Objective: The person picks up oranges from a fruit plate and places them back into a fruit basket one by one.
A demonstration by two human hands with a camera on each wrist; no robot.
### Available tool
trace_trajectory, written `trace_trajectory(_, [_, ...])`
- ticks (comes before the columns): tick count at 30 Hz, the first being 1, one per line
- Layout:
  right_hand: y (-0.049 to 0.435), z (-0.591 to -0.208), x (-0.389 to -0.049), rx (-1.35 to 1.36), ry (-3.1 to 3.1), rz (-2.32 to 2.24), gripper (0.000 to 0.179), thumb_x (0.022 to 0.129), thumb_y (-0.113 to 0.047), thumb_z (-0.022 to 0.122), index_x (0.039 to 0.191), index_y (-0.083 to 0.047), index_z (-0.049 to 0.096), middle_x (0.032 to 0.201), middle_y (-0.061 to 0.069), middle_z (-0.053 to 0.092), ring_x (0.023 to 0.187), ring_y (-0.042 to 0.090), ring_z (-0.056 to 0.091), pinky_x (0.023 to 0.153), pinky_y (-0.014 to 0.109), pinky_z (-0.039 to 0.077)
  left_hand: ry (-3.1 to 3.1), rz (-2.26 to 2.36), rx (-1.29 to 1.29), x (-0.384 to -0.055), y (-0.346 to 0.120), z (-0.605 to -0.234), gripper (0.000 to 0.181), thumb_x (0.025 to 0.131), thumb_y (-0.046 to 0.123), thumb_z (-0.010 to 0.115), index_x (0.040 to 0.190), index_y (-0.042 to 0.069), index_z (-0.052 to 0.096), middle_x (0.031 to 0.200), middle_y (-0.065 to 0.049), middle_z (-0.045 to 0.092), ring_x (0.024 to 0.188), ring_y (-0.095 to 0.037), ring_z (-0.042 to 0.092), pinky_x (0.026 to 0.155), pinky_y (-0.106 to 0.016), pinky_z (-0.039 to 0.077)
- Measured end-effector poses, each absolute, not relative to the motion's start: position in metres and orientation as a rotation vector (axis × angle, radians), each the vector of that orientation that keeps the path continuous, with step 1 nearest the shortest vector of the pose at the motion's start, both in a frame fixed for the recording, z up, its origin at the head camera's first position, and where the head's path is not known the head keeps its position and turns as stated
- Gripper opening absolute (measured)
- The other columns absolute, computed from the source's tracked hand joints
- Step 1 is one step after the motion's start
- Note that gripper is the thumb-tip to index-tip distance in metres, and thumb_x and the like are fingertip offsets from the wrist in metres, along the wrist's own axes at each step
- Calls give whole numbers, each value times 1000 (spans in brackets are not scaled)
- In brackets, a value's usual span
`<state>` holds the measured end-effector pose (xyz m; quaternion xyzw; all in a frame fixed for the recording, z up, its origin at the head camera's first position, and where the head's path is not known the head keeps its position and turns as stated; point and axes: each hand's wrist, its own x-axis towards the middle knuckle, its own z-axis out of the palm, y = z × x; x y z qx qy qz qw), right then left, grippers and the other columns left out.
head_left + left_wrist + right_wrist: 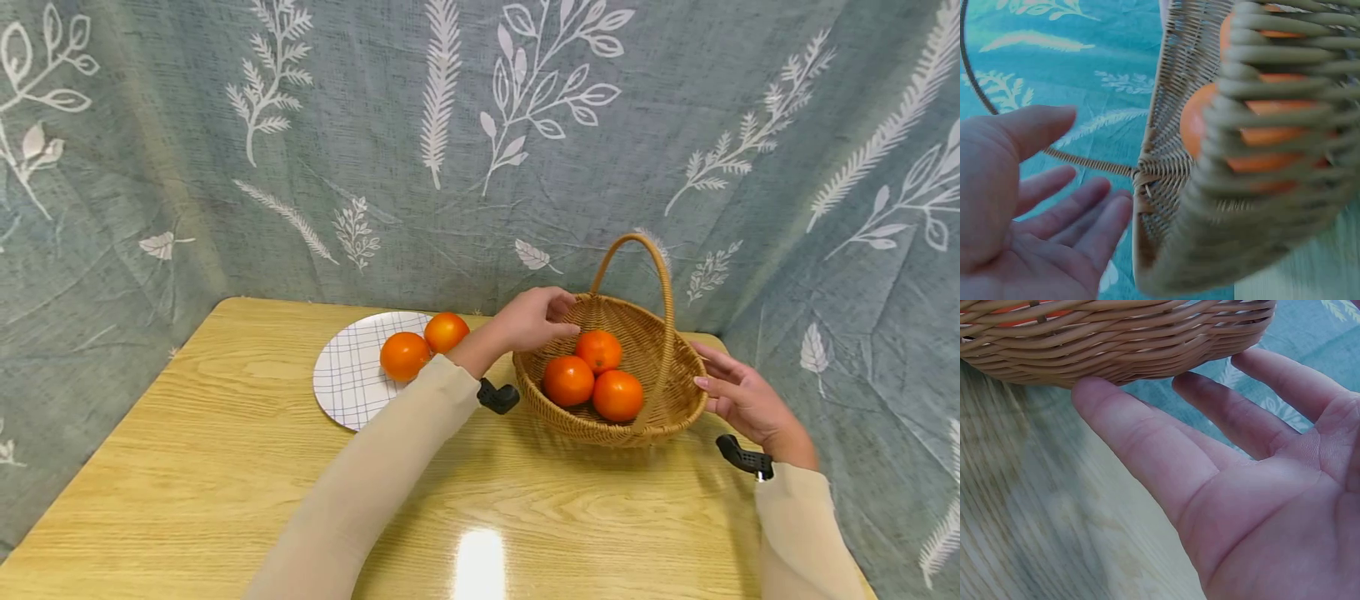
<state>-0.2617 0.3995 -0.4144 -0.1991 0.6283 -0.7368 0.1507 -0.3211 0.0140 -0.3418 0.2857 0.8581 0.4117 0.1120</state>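
Note:
A wicker basket [592, 429] with a tall arched handle [666, 292] stands at the back right of the table, holding three oranges [567, 381]. At its left rim is my left hand [536, 319], fingers loosely bent and thumb apart, with nothing in its grasp. The left wrist view shows those fingertips beside the rim near the handle's foot. My right hand [750, 400] is at the basket's right side. Its spread fingers [1147, 437] reach the underside of the woven wall in the right wrist view.
Left of the basket, a white checked plate [348, 375] carries two more oranges [405, 357], partly behind my left forearm. A grey-green curtain [405, 233] with white leaf prints hangs along the back and sides of the wooden table [225, 450].

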Motion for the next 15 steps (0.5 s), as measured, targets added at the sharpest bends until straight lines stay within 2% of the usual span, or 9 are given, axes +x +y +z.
trace_trajectory(8, [399, -414, -260, -575, 1812, -2117, 61, 106, 10, 39, 163, -4, 24, 141, 2, 61, 117, 17, 69, 89, 32, 62, 2513, 1520, 771, -305, -18, -354, 41, 103, 26, 64, 141, 11, 59, 131, -8, 66, 121, -23, 63, 102, -39, 54])
trace_trajectory(15, [400, -415, -260, -574, 1808, -2126, 62, 106, 10, 38, 163, -3, 21, 140, 3, 61, 116, 18, 69, 88, 33, 62, 2502, 1694, 676, -294, -53, -371, 37, 103, 23, 64, 138, 10, 61, 136, -13, 64, 125, -26, 62, 102, -42, 55])
